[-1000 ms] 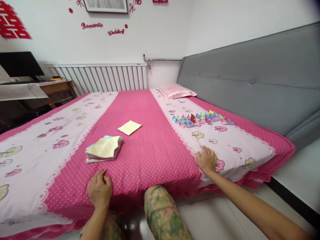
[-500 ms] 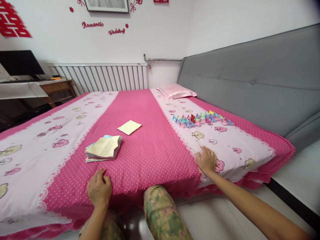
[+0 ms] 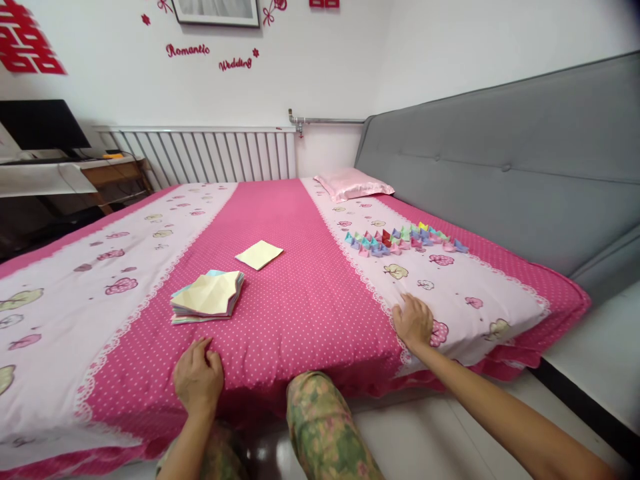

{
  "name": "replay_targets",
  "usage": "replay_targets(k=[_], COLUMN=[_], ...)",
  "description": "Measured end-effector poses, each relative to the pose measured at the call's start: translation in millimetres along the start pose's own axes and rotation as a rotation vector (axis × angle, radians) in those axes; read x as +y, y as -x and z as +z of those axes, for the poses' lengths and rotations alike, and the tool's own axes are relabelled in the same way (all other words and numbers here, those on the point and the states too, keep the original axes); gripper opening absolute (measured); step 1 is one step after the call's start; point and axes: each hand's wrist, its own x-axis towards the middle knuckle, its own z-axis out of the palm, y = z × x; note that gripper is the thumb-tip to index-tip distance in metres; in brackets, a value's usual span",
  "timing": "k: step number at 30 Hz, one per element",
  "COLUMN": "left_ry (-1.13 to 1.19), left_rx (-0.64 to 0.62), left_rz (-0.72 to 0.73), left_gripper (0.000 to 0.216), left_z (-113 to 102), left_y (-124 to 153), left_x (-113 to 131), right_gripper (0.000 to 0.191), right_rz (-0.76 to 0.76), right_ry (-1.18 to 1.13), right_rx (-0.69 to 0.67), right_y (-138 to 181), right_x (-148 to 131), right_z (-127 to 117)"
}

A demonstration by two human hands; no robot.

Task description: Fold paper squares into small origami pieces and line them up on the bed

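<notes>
My left hand (image 3: 199, 377) rests on the near edge of the pink bedspread (image 3: 300, 313), fingers loosely bent and apart, holding nothing. Just beyond it lies a stack of paper sheets (image 3: 207, 295), pale yellow on top with other colours beneath. A single pale yellow sheet (image 3: 259, 255) lies flat behind the stack, to its right. My right hand (image 3: 414, 321) lies on the white printed band of the bedspread with its fingers spread and nothing in them. Farther back from it are rows of small folded paper pieces (image 3: 400, 240) in several colours.
A pink pillow (image 3: 353, 183) lies at the far side by the grey headboard (image 3: 490, 160). White radiator bars (image 3: 210, 155) line the wall behind the bed. At the left, a desk (image 3: 113, 175) carries a monitor (image 3: 43, 125). My knee (image 3: 325, 420) touches the bed's near edge.
</notes>
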Motion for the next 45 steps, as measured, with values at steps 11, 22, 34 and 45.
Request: replay_targets(k=[11,22,34,45], left_ry=[-0.024,-0.025,-0.024,0.222], left_rx=[-0.012,-0.021,-0.017,-0.035], left_rz=[-0.003,-0.002,0.03,0.423], left_gripper=[0.03,0.03,0.028,0.028], left_z=[-1.0,-2.9,-6.8,-17.6], left_y=[-0.7,-1.9,-2.7,4.3], left_x=[0.3,2.3,3.5,26.9], right_gripper=[0.038,0.039,0.04,0.053], right_rz=[-0.004,0.011,0.037,0.237], right_ry=[0.025,0.027,-0.003,-0.352], right_rx=[-0.004,-0.023,-0.074,-0.196], right_y=[-0.6,-0.4,-2.1,-58.1], right_x=[-1.6,-3.1,-5.0,-45.8], right_z=[-2.8,-3.3,-8.4,-17.4])
